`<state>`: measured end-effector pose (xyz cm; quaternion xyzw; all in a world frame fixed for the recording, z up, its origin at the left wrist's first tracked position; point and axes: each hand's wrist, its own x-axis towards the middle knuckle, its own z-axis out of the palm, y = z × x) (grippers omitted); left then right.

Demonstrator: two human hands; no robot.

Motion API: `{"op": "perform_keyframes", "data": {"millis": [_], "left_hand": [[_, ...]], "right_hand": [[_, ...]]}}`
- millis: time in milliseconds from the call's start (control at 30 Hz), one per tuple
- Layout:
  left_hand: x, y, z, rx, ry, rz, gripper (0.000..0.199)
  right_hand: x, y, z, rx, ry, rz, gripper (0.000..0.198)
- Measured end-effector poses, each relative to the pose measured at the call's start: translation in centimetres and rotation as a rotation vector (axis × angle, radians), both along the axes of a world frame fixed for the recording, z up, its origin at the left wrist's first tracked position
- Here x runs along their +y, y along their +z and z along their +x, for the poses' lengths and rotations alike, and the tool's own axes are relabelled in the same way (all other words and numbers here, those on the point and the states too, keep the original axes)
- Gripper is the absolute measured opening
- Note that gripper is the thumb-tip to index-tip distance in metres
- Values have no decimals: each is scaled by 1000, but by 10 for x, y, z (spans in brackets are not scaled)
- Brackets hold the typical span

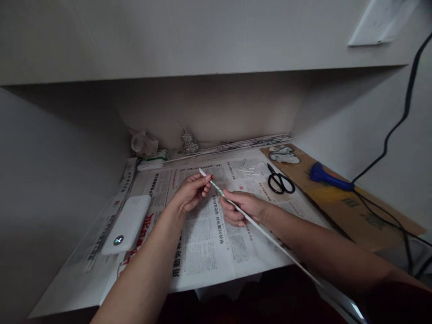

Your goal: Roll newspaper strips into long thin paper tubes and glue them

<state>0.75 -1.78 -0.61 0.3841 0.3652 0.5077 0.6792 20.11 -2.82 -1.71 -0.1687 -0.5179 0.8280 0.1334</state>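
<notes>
A long, thin white rod, looking like rolled paper (266,234), runs from between my hands down to the lower right, past my right forearm. Near its upper end a pale green strip spirals around it. My left hand (194,191) pinches the rod close to its white tip. Lower down, my right hand (241,207) has thumb and fingers closed around it. Both hands are above newspaper (202,252) spread over the table. Black-handled scissors (281,182) lie to the right, beyond my right hand, near small white scraps (249,168).
At left lies a white power bank (128,225) with a lit display. A blue glue gun (329,177) with a black cord rests on cardboard (354,216) at right. Along the back are a bundle of thin rods (243,145), a small woven cone-shaped object (189,142) and a plastic bag (145,143).
</notes>
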Motion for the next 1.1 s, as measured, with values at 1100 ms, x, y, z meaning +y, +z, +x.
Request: {"op": "perform_keyframes", "data": {"millis": [1100], "left_hand": [[26, -26, -10, -219, 466, -120, 17]], "right_hand": [[146, 48, 86, -404, -1034, -32, 32]]}}
